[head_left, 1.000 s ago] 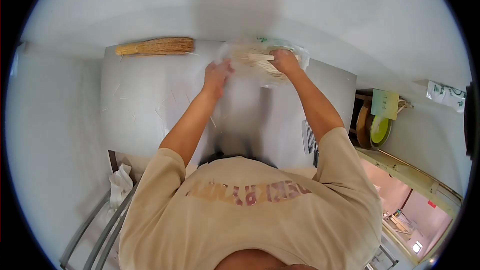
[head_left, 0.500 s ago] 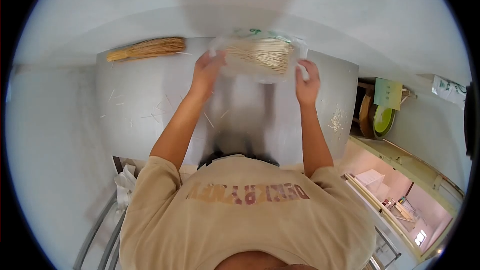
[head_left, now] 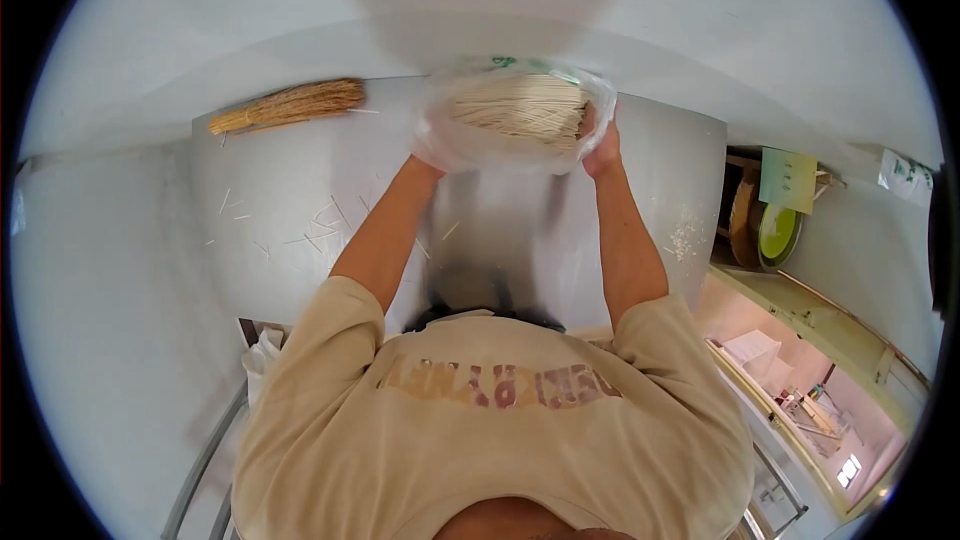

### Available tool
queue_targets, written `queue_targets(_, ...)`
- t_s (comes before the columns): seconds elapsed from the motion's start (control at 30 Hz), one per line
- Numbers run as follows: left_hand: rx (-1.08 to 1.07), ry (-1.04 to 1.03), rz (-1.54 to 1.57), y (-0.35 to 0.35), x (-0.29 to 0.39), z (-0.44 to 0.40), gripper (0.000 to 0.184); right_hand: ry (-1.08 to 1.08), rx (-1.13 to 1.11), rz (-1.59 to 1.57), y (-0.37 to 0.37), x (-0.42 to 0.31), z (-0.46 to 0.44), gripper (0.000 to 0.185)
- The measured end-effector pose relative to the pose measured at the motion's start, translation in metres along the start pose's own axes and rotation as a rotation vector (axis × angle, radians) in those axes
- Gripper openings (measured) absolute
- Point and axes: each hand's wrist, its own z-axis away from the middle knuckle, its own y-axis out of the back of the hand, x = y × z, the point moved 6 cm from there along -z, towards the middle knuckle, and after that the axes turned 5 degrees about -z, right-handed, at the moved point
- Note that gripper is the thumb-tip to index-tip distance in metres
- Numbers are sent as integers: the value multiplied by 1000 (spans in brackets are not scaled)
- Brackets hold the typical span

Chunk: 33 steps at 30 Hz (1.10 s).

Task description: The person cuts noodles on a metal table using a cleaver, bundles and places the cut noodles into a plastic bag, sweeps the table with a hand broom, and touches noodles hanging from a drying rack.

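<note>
A clear plastic bag (head_left: 500,152) with green print holds a bundle of pale dried noodles (head_left: 525,108), lying crosswise at the far side of the metal table. My left hand (head_left: 432,152) grips the bag's left end, and the cloudy film partly covers its fingers. At the right end, my right hand (head_left: 603,148) is closed on the bag's edge beside the noodle ends, its thumb side against the film. Some fingers of both hands are hidden behind the plastic.
A straw hand broom (head_left: 290,106) lies at the table's far left. Broken noodle bits (head_left: 325,225) are scattered on the left of the metal tabletop (head_left: 500,230), and crumbs (head_left: 685,238) on the right. Beyond the right edge stands a green basin (head_left: 778,232). A wall rises behind the table.
Both hands have closed in on the bag: the left now lies against its left end, and the right, apart from it before, now grips its right edge. The view has shifted slightly.
</note>
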Motion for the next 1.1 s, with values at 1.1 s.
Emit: queue_targets(1.1, 209, 214, -591, 277, 262, 157, 44, 538, -524, 788, -117, 18, 335, 40)
